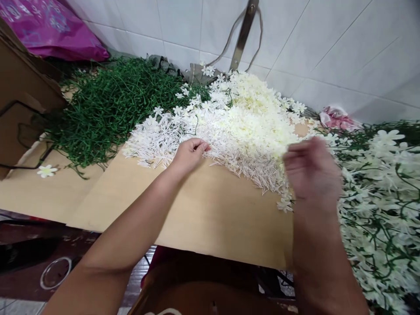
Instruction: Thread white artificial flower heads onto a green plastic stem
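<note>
Your right forearm point(321, 258) lies nearest the camera, with your left forearm point(131, 223) opposite; both reach toward the blossom heap point(252, 113), taken here as the reference. Your left hand point(189, 153) is narrowed at that heap's front left edge, thumb close to curled fingers; whether a piece is pinched there cannot be told. Your right hand point(311, 170), at the heap's front right, is blurred; its grip and any contents cannot be told.

Along the front of the blossom heap, thin white stalks point(249, 168) point every way and overlap. Judged risk: a pinch here could lift several or bend one, because they are fine and tangled.

Farther out, stemmed flowers point(383, 197) bank up right of the heap, close by your right hand. Catching a wrist on their looping stems could drag some loose or mix them with the loose blossoms.

Left of the heap, green stems point(121, 100) lie matted and meet its edge. Pulling one could bring others along and disturb the white pieces, as the strands interlock.

One single flower point(46, 171) lies well left of the heap, near a cardboard box point(19, 87); it could be overlooked. In front of the heap, the board point(210, 214) shows no raised lip; brushed pieces could fall.
</note>
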Tool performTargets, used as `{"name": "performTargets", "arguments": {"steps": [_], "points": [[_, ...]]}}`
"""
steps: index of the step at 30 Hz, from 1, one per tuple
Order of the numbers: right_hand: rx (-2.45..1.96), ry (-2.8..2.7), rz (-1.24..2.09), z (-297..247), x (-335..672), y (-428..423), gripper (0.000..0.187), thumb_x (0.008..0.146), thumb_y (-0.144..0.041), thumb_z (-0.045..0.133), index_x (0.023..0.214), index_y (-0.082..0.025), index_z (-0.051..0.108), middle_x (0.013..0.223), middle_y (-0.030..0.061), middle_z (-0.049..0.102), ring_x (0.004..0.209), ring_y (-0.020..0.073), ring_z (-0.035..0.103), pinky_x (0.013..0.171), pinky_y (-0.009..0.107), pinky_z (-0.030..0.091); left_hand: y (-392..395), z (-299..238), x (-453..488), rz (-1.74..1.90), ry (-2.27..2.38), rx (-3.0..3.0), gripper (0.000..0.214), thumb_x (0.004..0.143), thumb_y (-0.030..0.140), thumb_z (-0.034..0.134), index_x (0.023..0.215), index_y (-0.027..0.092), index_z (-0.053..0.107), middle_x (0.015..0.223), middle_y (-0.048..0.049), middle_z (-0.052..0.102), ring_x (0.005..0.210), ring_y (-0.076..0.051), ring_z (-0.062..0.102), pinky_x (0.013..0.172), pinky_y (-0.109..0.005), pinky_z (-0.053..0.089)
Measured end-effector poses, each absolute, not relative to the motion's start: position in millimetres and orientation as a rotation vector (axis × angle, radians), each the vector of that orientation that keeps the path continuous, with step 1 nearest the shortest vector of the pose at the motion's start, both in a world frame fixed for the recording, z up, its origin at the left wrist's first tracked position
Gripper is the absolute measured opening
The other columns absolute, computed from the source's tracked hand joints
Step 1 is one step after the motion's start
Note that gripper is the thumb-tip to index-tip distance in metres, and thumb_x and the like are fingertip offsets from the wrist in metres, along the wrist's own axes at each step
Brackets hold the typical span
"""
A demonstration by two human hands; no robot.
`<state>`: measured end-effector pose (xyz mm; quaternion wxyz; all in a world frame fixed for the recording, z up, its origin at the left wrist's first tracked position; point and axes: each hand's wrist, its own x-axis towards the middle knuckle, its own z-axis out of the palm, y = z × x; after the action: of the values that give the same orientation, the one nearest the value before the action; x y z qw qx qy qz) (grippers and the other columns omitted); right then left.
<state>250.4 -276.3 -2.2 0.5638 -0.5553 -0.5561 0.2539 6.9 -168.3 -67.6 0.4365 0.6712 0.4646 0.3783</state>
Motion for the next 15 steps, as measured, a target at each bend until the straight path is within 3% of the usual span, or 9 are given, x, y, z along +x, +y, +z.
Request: {"name": "performTargets", "arguments": {"steps": [2,4,7,11,15], "points": [[-1.323,-1.28,0.656,-24.2,223.2,-254.8,0.016,0.08,-0.04,0.063,0.087,-0.025,0.063,0.076,0.0027,0.064,0.07,0.0171,0.062,0.066,0.038,0.052,-166.5,-73.3,6.3,0.987,1.197,1.786,0.021,0.083,0.027,0.053,0.078,0.014,0.069,0.081,-0.0046,0.066,0.072,-0.014,0.055,0.069,-0.025,0.041],[-1.451,-1.487,0.594,-40.2,201.1,-232.5,0.009,0.079,-0.03,0.064,0.083,-0.022,0.066,0.079,0.005,0.066,0.07,0.0181,0.061,0.067,0.038,0.053,-164.9,-77.6,4.9,1.01,1.22,1.903,0.02,0.083,0.026,0.053,0.081,0.015,0.069,0.083,-0.0051,0.065,0.078,-0.016,0.056,0.073,-0.027,0.042],[-1.641,-1.793,0.232,-55.3,183.2,-202.7,0.021,0.077,-0.011,0.061,0.095,-0.018,0.069,0.093,0.0113,0.067,0.087,0.0239,0.059,0.08,0.042,0.051,-163.9,-80.4,3.1,0.988,1.223,2.021,0.02,0.085,0.025,0.051,0.084,0.017,0.07,0.084,-0.005,0.065,0.084,-0.017,0.058,0.078,-0.028,0.043],[-1.811,-1.888,0.055,-65.5,183.8,-183.0,0.017,0.076,-0.009,0.059,0.089,-0.016,0.069,0.091,0.0132,0.066,0.09,0.0273,0.057,0.084,0.044,0.048,-165.2,-78.1,2.7,0.946,1.23,2.085,0.02,0.086,0.025,0.051,0.082,0.018,0.07,0.084,-0.0052,0.065,0.083,-0.018,0.058,0.078,-0.029,0.043],[-1.654,-1.724,0.242,-63.1,191.1,-189.7,0.011,0.078,-0.012,0.058,0.078,-0.018,0.067,0.078,0.007,0.065,0.072,0.0195,0.057,0.075,0.037,0.049,-169.6,-74.0,7.7,0.976,1.178,2.013,0.018,0.085,0.023,0.052,0.085,0.018,0.07,0.086,-0.005,0.067,0.085,-0.017,0.06,0.08,-0.029,0.045]]}}
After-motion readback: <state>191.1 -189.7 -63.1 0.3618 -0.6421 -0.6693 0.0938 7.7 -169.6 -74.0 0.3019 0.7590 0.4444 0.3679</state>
